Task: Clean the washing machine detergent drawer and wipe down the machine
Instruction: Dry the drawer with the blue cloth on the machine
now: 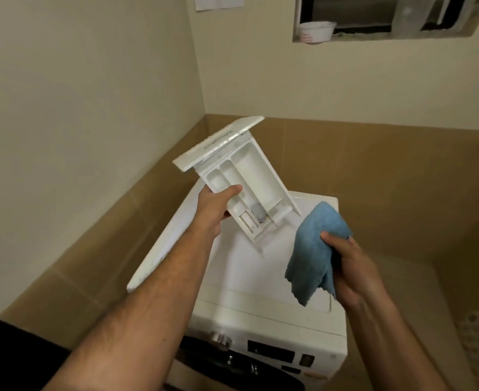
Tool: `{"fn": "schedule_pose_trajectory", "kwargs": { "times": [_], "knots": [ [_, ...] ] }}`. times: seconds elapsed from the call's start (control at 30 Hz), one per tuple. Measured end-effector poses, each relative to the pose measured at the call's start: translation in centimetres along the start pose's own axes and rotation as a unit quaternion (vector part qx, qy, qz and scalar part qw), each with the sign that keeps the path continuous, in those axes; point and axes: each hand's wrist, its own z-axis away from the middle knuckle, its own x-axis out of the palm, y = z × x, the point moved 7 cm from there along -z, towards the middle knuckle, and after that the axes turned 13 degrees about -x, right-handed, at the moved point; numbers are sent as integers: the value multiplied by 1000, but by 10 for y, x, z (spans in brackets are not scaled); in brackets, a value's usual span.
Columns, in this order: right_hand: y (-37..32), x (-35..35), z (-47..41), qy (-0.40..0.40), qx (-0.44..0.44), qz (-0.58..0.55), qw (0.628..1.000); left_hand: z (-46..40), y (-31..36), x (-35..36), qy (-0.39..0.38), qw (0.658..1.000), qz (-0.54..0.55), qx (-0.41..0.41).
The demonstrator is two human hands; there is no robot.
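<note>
Above the top of the white front-loading washing machine (261, 277), the white plastic detergent drawer with its flat front panel (241, 179) is fully out of its housing and held in the air, tilted, the panel toward 11 o'clock and the open rear end toward 5 o'clock. The left hand (215, 204) grips the drawer by its side wall, thumb over the rim and fingers curled beneath. The right hand (345, 261), at 4 o'clock of the drawer, holds a folded blue microfibre cloth (314, 249), pinched between thumb and fingers; cloth and drawer lie near each other but apart. Three long compartments show pale and largely free of visible residue (fine deposits cannot be judged at this sharpness); a small grey-blue siphon cap (258, 213) sits near the rear end.

Judged progress: removal of the drawer is done. Whether its wiping is finished or only about to start cannot be told. Refitting the drawer and wiping the machine's top, control panel (272, 354) and door appear to remain. At 1 o'clock, a white tub (316, 31) stands on the ledge of a wall opening.
</note>
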Motion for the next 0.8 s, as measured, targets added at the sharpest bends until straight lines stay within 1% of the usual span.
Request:
{"fn": "schedule_pose_trajectory", "kwargs": {
  "times": [0.1, 0.17, 0.23, 0.33, 0.43, 0.57, 0.63, 0.7, 0.73, 0.8],
  "knots": [
    [5, 7, -19, 4, 12, -20, 1000, -15, 2, -1, 19, 1000, -10, 11],
    [6, 12, -29, -1, 7, -15, 1000, -26, 4, -3, 30, 999, -16, 23],
    [8, 13, -39, 11, -5, -12, 1000, -38, 5, -4, 36, 999, -13, 28],
    [15, 17, -50, 49, -12, -18, 999, -51, 8, -8, 44, 999, -7, 26],
    [25, 24, -57, 79, 0, 2, 997, -70, 9, -11, 31, 999, -8, 21],
    [38, 47, -67, 71, -3, 19, 997, -96, 14, -20, 45, 998, -49, 3],
    [43, 63, -76, 57, -31, 70, 995, -106, 19, -22, 29, 997, -65, -3],
    [40, 86, -85, 36, -86, 148, 985, -113, 24, -22, 1, 995, -94, -18],
    [35, 100, -89, 29, -124, 208, 970, -119, 25, -24, -12, 994, -110, -25],
    [19, 129, -97, 26, -218, 327, 919, -128, 28, -27, -35, 990, -133, -25]
  ]
}}
